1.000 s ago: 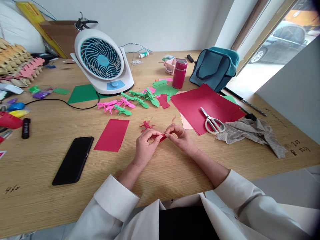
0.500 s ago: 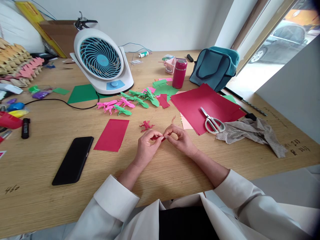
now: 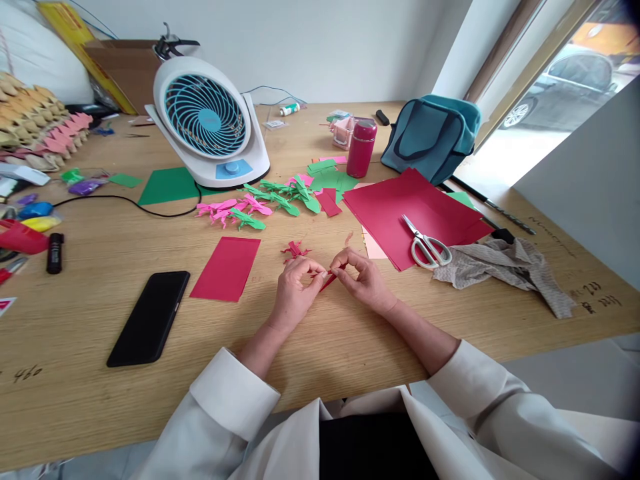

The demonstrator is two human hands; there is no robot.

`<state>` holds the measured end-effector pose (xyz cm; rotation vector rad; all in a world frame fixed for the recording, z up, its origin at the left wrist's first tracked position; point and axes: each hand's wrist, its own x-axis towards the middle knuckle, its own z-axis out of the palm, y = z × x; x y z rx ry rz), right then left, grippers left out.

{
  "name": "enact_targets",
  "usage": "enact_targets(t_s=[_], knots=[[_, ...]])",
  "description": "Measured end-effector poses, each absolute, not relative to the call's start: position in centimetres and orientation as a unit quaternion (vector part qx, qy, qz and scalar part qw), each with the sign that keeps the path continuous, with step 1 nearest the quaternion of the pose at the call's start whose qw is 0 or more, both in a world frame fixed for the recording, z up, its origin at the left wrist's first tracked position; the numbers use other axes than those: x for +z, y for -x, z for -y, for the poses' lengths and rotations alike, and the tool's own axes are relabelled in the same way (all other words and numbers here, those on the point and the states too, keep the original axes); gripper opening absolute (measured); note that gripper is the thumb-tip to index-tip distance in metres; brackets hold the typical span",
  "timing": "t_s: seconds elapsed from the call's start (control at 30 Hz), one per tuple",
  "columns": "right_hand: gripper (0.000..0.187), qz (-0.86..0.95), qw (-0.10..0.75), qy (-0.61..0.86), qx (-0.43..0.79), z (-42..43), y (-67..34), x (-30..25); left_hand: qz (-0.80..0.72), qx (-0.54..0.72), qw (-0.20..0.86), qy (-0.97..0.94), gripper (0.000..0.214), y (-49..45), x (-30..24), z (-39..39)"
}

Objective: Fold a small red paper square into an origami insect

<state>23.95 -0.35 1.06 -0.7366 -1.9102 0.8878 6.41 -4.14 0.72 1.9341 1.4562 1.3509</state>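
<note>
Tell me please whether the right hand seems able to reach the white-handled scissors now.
Probably yes: the white-handled scissors lie on the red paper sheets, with nothing standing between them and the right hand, though that hand pinches a folded red paper piece.

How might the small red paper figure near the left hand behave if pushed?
The red paper figure likely slides easily, being small folded paper. Its thin, splayed ends look apt to bend, and its spread should resist rolling.
</note>
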Motion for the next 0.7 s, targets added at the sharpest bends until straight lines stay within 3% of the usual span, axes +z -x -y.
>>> enact_targets(t_s=[0.5,0.7], knots=[[0.012,0.772,0.437,0.315,0.337,-0.16,-24.52,1.57,-0.529,0.448,0.267,-0.670,0.011,-6.10,0.20,3.84],[0.019,0.729,0.461,0.323,0.390,-0.33,-24.72,1.17,-0.533,0.469,0.328,-0.623,0.011,-6.06,-0.32,3.67]])
